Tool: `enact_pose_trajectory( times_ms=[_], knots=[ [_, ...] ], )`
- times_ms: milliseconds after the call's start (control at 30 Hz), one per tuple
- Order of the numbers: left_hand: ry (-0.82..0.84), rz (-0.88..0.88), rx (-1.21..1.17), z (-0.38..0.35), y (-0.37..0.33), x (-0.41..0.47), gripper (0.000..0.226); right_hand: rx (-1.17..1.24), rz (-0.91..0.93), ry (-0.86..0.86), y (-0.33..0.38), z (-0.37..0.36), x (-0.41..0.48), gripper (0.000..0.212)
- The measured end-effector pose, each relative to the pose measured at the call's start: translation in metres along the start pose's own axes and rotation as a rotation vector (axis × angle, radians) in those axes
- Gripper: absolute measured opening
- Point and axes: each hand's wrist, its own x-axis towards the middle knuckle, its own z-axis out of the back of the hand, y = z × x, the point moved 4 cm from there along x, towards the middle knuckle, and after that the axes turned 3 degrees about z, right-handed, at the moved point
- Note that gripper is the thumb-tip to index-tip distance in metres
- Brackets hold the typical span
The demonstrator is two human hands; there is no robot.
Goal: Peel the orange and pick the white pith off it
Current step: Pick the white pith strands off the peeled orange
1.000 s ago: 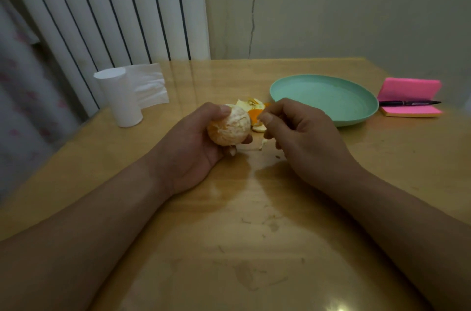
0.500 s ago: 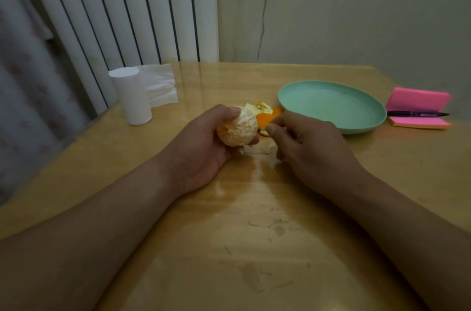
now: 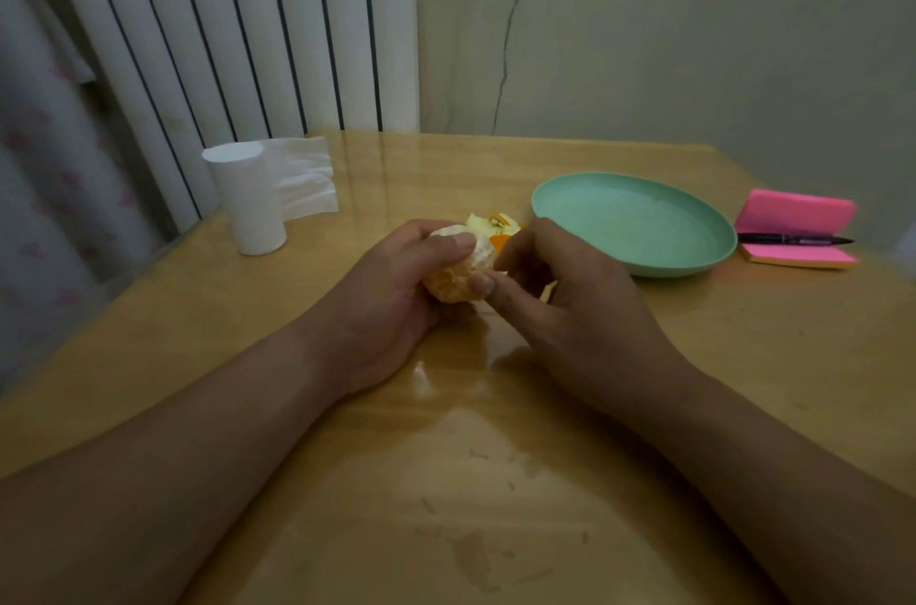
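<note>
The green plate (image 3: 644,268) stands on the table (image 3: 495,455) right of the hands, showing only its bare inside, and a heap of peel (image 3: 495,223) lies just behind the fruit. Half a second ago the right hand (image 3: 570,302) was at that heap with a scrap of peel; now it is back at the peeled orange (image 3: 463,270). The left hand (image 3: 391,297) rests on the table, fingers curled round the orange, while the right thumb touches its lower side; whether it pinches pith cannot be told.
</note>
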Motion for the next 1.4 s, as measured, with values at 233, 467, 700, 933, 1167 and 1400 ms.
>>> enact_pose_trajectory(
  times_ms=[233, 467, 700, 933, 1167, 1400],
  knots=[
    [-0.019, -0.011, 0.043, -0.0001, 0.0023, 0.0021, 0.053, 0.05, -0.037, 0.035, -0.0066, -0.0023, 0.0009, 0.012],
    [-0.115, -0.082, 0.296, 0.0068, 0.0044, 0.0042, 0.061, -0.039, -0.032, 0.047, -0.0072, -0.0012, 0.0006, 0.006],
    [-0.085, -0.081, 0.303, 0.0056, 0.0044, 0.0028, 0.057, 0.019, 0.015, 0.01, -0.0026, -0.0012, -0.0016, 0.013],
    [-0.045, -0.024, 0.033, 0.0021, -0.0002, 0.0021, 0.059, 0.096, -0.023, -0.012, -0.0053, 0.0019, -0.0001, 0.007],
    [-0.051, -0.04, 0.052, -0.0008, 0.0, -0.0012, 0.045, 0.048, -0.012, -0.022, -0.0053, 0.0023, 0.0003, 0.006],
    [-0.093, -0.073, 0.282, 0.0056, 0.0015, 0.0029, 0.056, -0.108, 0.025, 0.015, -0.0045, 0.0039, 0.0005, 0.009]
  ],
)
